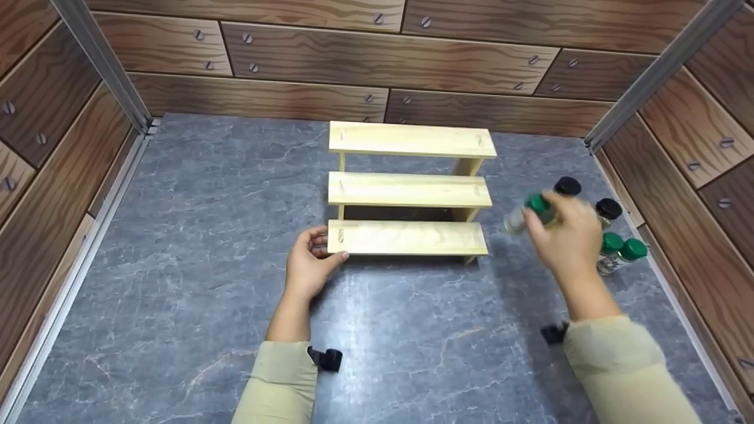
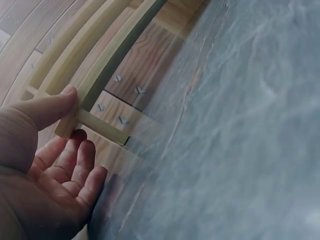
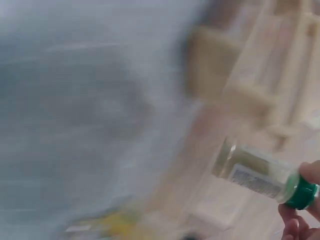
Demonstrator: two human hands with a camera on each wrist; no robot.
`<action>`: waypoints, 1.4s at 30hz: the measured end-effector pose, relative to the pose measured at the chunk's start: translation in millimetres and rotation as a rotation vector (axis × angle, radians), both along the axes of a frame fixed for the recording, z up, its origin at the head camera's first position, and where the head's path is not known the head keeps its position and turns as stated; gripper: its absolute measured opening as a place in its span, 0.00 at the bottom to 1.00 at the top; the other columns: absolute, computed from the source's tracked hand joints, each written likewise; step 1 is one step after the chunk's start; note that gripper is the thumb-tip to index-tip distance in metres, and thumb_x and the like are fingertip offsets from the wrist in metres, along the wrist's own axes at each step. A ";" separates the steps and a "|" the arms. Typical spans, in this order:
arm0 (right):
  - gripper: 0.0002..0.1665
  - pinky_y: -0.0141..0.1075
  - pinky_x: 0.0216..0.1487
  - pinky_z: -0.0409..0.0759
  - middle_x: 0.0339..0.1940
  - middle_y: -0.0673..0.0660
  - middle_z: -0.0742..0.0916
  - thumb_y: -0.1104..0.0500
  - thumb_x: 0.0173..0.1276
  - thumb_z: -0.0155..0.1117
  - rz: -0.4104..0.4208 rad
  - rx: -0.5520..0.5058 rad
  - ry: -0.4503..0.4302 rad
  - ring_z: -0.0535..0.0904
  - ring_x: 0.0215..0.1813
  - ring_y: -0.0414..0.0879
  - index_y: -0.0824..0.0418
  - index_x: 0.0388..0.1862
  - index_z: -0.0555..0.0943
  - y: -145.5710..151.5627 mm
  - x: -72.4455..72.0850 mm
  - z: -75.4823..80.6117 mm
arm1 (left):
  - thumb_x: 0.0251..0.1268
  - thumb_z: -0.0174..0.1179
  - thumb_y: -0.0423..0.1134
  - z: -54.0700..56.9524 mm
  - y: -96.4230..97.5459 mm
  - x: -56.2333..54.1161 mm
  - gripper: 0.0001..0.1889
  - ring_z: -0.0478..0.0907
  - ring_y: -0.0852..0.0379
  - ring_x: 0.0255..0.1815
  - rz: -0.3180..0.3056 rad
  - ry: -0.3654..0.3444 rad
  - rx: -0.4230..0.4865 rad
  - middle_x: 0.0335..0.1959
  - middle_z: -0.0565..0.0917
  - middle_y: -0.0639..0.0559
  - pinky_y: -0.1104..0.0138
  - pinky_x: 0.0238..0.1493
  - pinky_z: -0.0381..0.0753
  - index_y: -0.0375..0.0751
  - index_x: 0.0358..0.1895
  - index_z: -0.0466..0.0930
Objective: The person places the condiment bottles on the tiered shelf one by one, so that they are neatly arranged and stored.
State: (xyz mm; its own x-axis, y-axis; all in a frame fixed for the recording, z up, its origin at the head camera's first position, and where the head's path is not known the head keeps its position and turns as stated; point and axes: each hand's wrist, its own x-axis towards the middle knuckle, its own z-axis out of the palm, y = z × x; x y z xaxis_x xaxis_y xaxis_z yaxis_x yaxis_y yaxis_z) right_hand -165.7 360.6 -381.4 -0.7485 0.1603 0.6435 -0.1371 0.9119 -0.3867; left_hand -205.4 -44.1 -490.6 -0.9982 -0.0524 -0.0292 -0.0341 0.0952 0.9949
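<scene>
A pale wooden three-step rack (image 1: 406, 237) stands in the middle of the grey marbled surface. My left hand (image 1: 307, 262) pinches the left end of its lowest step, thumb (image 2: 60, 102) on top and fingers beneath. To the right of the rack, my right hand (image 1: 568, 238) holds a spice jar (image 3: 255, 172) by its green cap, the jar tilted in the air. The jar is clear, with a label and pale contents. Both the jar and hand are blurred by motion in the head view.
Several more jars stand at the right: one with a black cap (image 1: 567, 186), another black cap (image 1: 609, 208), and two with green caps (image 1: 634, 248). Wood-patterned panels (image 1: 306, 53) with grey metal corner posts (image 1: 106, 65) enclose the back and sides.
</scene>
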 end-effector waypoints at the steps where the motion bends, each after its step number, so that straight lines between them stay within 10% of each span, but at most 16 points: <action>1: 0.21 0.50 0.46 0.78 0.45 0.69 0.90 0.62 0.62 0.81 0.039 -0.024 0.052 0.81 0.40 0.63 0.68 0.53 0.88 -9.3 -7.9 11.7 | 0.56 0.77 0.24 -0.7 -0.3 -0.5 0.31 0.82 0.46 0.45 0.004 0.006 0.002 0.50 0.85 0.38 0.69 0.41 0.83 0.29 0.64 0.77; 8: 0.20 0.29 0.44 0.77 0.43 0.63 0.91 0.64 0.60 0.82 0.293 -0.151 0.199 0.80 0.39 0.49 0.67 0.51 0.89 -86.8 -67.1 78.6 | 0.56 0.80 0.29 -11.8 -4.1 -0.6 0.22 0.85 0.44 0.48 0.009 -0.025 0.002 0.47 0.87 0.40 0.64 0.45 0.87 0.30 0.54 0.83; 19: 0.20 0.34 0.36 0.73 0.46 0.60 0.89 0.58 0.70 0.78 0.388 -0.182 -0.065 0.76 0.34 0.47 0.65 0.58 0.88 -189.2 -135.1 91.7 | 0.53 0.81 0.27 -18.1 -15.8 1.1 0.26 0.86 0.50 0.42 0.025 -0.064 0.036 0.44 0.89 0.42 0.67 0.41 0.87 0.30 0.58 0.84; 30: 0.22 0.35 0.43 0.77 0.55 0.56 0.89 0.55 0.74 0.74 0.376 -0.140 -0.210 0.77 0.41 0.48 0.61 0.63 0.86 -219.1 -155.0 101.0 | 0.70 0.71 0.37 -3.7 -20.2 -9.4 0.12 0.80 0.59 0.20 -0.083 -0.270 0.193 0.25 0.86 0.47 0.69 0.15 0.80 0.28 0.45 0.89; 42: 0.25 0.39 0.51 0.83 0.60 0.57 0.88 0.54 0.74 0.74 0.370 -0.100 -0.239 0.82 0.49 0.50 0.60 0.66 0.84 -224.8 -157.6 99.8 | 0.68 0.73 0.37 -0.3 -23.6 -11.9 0.12 0.79 0.59 0.20 -0.125 -0.267 0.167 0.24 0.84 0.48 0.70 0.15 0.81 0.28 0.43 0.89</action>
State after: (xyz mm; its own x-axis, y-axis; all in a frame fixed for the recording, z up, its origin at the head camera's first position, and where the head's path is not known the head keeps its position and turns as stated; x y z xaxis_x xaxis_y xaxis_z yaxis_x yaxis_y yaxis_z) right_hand -323.3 135.8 -281.5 -0.8930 -0.0934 0.4404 -0.3429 0.7749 -0.5310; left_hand -217.3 -67.7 -490.9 -0.9526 0.0978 -0.2880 -0.2936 -0.0486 0.9547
